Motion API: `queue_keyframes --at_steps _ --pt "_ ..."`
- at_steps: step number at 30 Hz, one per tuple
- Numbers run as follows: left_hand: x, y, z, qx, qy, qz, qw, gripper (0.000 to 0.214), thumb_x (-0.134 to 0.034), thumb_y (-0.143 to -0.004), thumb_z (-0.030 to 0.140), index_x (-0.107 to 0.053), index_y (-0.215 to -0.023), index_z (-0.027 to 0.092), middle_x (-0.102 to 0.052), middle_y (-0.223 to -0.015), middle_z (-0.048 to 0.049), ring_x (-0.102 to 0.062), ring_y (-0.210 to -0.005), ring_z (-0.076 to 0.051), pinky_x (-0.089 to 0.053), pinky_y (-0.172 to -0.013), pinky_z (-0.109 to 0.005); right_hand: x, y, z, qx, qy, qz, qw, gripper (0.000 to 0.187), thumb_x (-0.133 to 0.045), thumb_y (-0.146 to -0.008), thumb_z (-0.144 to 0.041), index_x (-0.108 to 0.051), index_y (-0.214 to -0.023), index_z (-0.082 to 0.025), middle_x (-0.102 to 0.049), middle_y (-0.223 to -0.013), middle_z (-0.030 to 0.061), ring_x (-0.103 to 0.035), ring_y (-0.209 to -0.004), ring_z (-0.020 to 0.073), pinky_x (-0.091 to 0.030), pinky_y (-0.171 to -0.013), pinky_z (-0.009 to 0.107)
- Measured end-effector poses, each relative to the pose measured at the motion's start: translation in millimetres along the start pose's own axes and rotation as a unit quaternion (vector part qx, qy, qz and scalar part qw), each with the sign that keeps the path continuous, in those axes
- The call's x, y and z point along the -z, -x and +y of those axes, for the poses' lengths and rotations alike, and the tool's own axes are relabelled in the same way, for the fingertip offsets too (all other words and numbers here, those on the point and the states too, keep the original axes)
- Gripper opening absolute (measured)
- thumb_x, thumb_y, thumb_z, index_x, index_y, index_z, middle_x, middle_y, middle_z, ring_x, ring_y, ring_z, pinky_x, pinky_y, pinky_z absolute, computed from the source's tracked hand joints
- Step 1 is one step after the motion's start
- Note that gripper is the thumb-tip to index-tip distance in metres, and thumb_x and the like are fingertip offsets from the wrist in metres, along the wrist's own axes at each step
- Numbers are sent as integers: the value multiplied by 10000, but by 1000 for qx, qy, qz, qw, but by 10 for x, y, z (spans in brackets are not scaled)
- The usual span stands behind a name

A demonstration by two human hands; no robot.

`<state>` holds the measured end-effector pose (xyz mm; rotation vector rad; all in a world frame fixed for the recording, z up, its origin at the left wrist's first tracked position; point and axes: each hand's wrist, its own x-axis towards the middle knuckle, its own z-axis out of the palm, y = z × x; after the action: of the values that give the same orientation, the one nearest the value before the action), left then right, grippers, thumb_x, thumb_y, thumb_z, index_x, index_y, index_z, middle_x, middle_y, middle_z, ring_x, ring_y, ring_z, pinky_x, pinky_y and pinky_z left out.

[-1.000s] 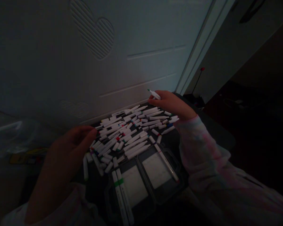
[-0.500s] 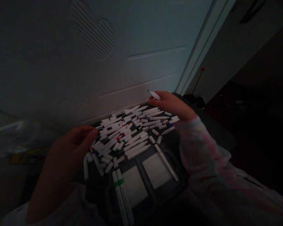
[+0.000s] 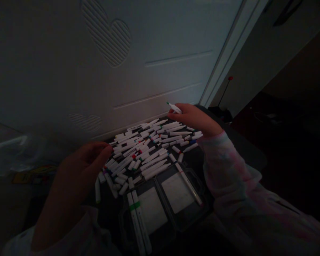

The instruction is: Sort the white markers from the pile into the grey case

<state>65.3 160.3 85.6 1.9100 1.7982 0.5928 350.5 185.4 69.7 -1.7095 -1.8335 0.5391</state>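
My right hand (image 3: pixel 190 115) is closed on an uncapped white marker (image 3: pixel 174 107), whose green tip points up and left, above the far edge of a pile. My left hand (image 3: pixel 88 160) hovers at the pile's left side, thumb and fingers curved with a gap between them; I see nothing in it. The pile (image 3: pixel 149 142) is many white markers, some without caps, mixed with loose caps (image 3: pixel 131 165). Nearer to me lies an open clear plastic case (image 3: pixel 173 217) with pale inserts. Two capped markers with green bands (image 3: pixel 138 220) rest on its left part, and another marker (image 3: pixel 188 185) lies across its right part.
A white door panel (image 3: pixel 160 78) with heart reliefs rises directly behind the pile. Clear plastic (image 3: pixel 13 153) and a yellow packet (image 3: pixel 32 175) are at the left. A thin rod with a red top (image 3: pixel 230 78) stands at the right. The scene is dim.
The view has shifted very slightly. Both hands keep nearly the same pose, and the right hand still holds the green-tipped marker.
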Motion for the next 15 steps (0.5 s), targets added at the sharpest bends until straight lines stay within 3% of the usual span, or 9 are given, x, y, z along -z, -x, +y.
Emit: queue_keyframes --at_steps 8,11,15 --pt "-80 -29 -13 -28 -25 -37 999 354 -449 -721 503 -587 -893 226 -642 -777 16 -585 -703 -161 -418 -624 -265 -6 -4 -8 -4 7 -9 1000 272 -478 -759 -381 -584 -826 -140 -555 -701 22 -447 -593 114 -308 -558 241" --pt "-233 -55 -2 -79 -47 -92 991 341 -471 -721 481 -581 -918 226 -641 -777 16 -578 -681 -153 -412 -604 -255 -7 -5 -15 -5 15 -9 1000 274 -479 -759 -386 -582 -831 -143 -553 -699 17 -440 -590 111 -305 -559 240" --pt "-524 -42 59 -176 -93 -198 960 216 -453 -757 357 -596 -826 212 -638 -798 -2 -575 -729 -158 -419 -668 -267 -4 1 -21 -6 14 -14 1000 275 -476 -760 -380 -582 -833 -137 -554 -706 18 -438 -590 108 -305 -560 239"
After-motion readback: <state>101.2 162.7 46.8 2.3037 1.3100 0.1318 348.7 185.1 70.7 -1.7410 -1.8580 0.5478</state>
